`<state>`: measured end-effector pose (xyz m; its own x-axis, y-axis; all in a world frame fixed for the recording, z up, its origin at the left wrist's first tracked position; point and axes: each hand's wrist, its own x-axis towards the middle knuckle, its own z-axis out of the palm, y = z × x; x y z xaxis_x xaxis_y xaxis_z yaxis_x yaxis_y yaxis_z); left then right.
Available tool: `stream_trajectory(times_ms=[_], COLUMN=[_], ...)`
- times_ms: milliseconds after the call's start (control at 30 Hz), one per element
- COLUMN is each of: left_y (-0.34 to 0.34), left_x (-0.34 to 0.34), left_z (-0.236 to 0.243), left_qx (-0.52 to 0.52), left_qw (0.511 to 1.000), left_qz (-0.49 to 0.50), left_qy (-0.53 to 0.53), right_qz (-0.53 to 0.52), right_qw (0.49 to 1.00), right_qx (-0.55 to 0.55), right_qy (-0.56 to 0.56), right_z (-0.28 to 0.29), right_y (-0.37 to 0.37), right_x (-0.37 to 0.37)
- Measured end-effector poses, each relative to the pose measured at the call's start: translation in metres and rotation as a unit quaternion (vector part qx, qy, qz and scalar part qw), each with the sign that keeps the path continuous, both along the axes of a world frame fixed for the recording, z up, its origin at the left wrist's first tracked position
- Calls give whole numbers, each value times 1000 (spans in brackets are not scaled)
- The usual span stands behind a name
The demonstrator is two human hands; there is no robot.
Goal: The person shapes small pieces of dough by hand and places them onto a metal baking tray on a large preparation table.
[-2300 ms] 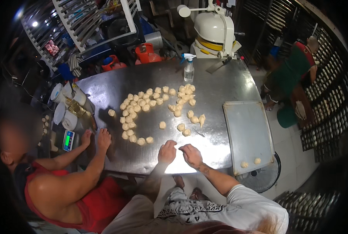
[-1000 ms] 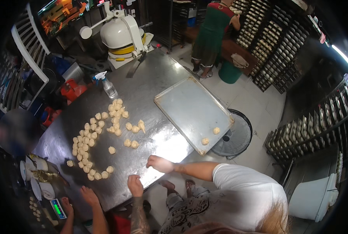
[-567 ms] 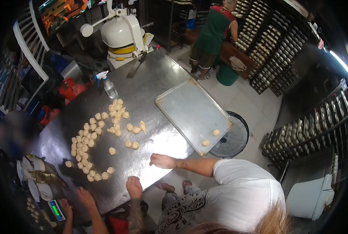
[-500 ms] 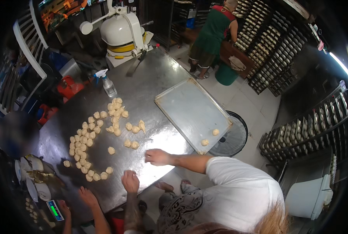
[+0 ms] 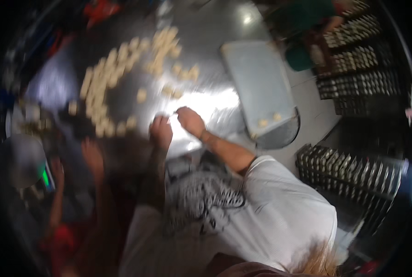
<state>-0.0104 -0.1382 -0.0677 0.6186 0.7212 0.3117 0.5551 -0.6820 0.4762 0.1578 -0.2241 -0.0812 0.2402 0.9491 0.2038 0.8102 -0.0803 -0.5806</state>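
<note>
My left hand is over the near edge of the steel table with its fingers curled downward. Close beside it, my right hand is closed too, its fingers turned toward the left one. Whatever is under or inside either hand is hidden, and motion blurs the picture. Just beyond my hands lie a pair of dough balls and a single dough ball. Many more dough balls form a curved band to the left. On the right, a metal baking tray carries a few dough balls near its close end.
At my left, a co-worker's hand and another hand reach in at the table edge, near a scale with a green display. Racks of filled trays stand to the right. A person in green is at the far right.
The view has tilted and swung, so the table sits higher in the picture and more of my shirt shows. My hands have come closer together.
</note>
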Motion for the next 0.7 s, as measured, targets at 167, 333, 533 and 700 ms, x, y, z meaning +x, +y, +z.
stream_trajectory(times_ms=[167, 333, 533, 700], left_y=[-7, -20, -37, -56], left_x=[-50, 25, -19, 18], left_z=[27, 31, 28, 52], left_qx=[-53, -21, -133, -61], left_qw=[996, 992, 975, 984], left_qz=[-69, 115, 108, 44], left_qy=[-34, -53, -143, -161], right_qz=[86, -117, -181, -105], right_qw=[995, 988, 981, 962], right_qx=[-26, 90, 75, -248], right_qy=[32, 33, -7, 45], right_z=[64, 57, 75, 92], right_y=[-44, 9, -25, -24], right_x=[39, -13, 70, 133])
